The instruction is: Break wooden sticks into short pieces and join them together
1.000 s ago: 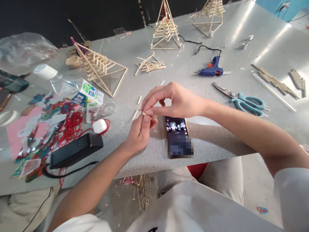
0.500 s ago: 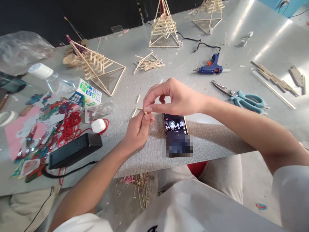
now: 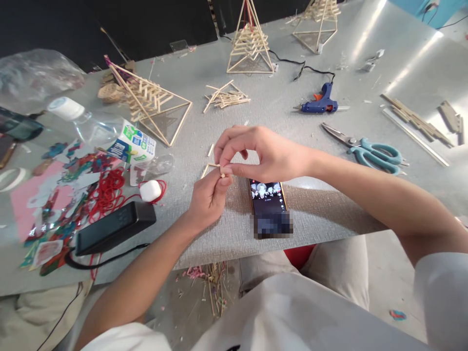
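Note:
My left hand (image 3: 211, 194) is closed in a pinch on a small frame of thin wooden sticks (image 3: 209, 167), whose far corner sticks out beyond the fingers. My right hand (image 3: 252, 153) reaches over it with thumb and fingers pressed together at the same joint, right against the left fingertips. The stick ends between the fingers are mostly hidden. A short loose stick (image 3: 210, 150) lies just beyond the frame. Under and beside my right hand rests a phone (image 3: 268, 204) with its screen lit.
Behind lie a pile of sticks (image 3: 228, 99) and stick pyramids (image 3: 249, 46). To the right are a blue glue gun (image 3: 321, 105) and scissors (image 3: 373, 152). A plastic bottle (image 3: 109, 131), red cord (image 3: 106, 195) and a black device (image 3: 115, 229) crowd the left.
My right hand has shifted slightly down and tilted at the joint, while my left hand stays nearly in place. The phone's screen picture has changed.

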Demonstrator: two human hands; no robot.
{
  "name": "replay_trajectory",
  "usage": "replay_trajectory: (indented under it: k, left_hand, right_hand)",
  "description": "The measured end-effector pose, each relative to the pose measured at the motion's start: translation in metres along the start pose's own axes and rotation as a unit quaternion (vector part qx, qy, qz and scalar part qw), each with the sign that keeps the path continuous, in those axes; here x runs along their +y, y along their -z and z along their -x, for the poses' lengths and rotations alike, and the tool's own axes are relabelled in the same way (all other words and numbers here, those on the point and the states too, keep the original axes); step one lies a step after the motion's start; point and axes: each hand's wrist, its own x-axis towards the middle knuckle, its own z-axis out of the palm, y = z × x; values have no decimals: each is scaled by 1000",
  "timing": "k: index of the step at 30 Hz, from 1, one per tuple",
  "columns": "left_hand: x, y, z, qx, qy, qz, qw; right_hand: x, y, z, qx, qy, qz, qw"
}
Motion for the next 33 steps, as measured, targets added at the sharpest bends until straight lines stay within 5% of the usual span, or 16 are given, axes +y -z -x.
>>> replay_trajectory:
  k: [6, 14, 25, 33]
  left_hand:
    - [2, 3, -6, 17, -71, -15, 997]
    - [8, 7, -11, -40, -61, -63, 995]
    - [11, 5, -11, -12, 35, -36, 999]
    - [10, 6, -12, 50, 153, 132, 978]
  right_hand:
    - [0, 9, 1, -16, 11, 2, 1000]
    - [0, 28, 4, -101, 34, 61, 992]
    - [-5, 26, 5, -117, 6, 199, 973]
    - [2, 31, 1, -85, 4, 166, 982]
